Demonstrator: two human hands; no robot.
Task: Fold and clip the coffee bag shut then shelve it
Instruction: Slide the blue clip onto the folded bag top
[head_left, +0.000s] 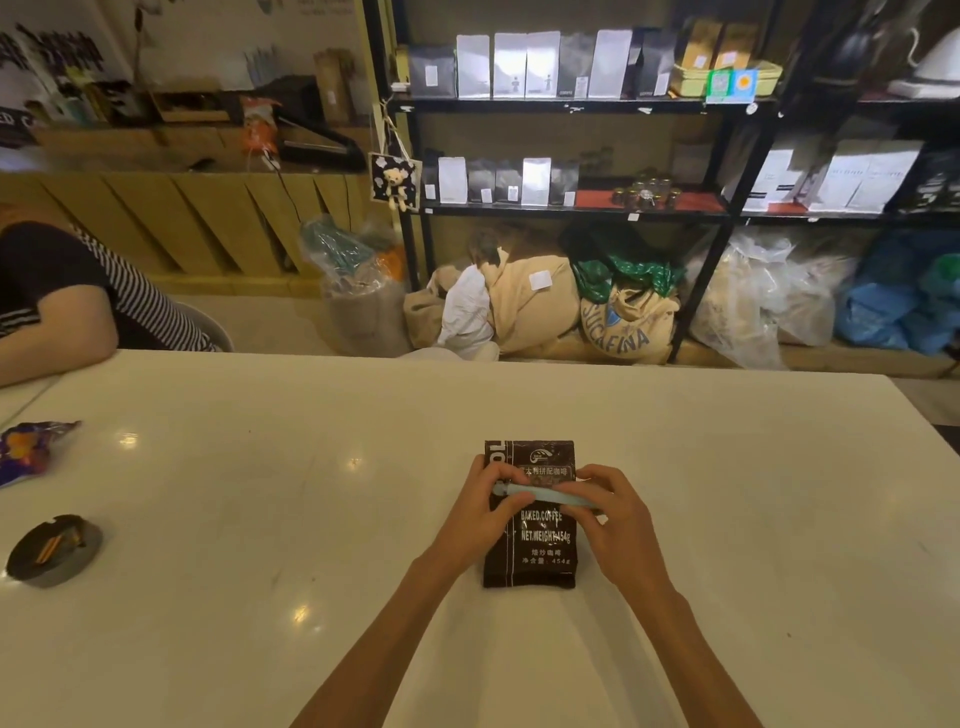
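My left hand (485, 512) and right hand (615, 512) each pinch an end of the clip (545, 495), its long axis lying crosswise over the bag (540, 551), both equally near.

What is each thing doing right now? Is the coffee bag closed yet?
coffee bag: lying flat on the white table, not shelved; whether it is sealed cannot be told.
clip: light blue, lying across the bag, held at both ends.
left hand: gripping the clip's left end.
right hand: gripping the clip's right end.
snack wrapper: crumpled, at the table's left edge.
ashtray: has something in it.
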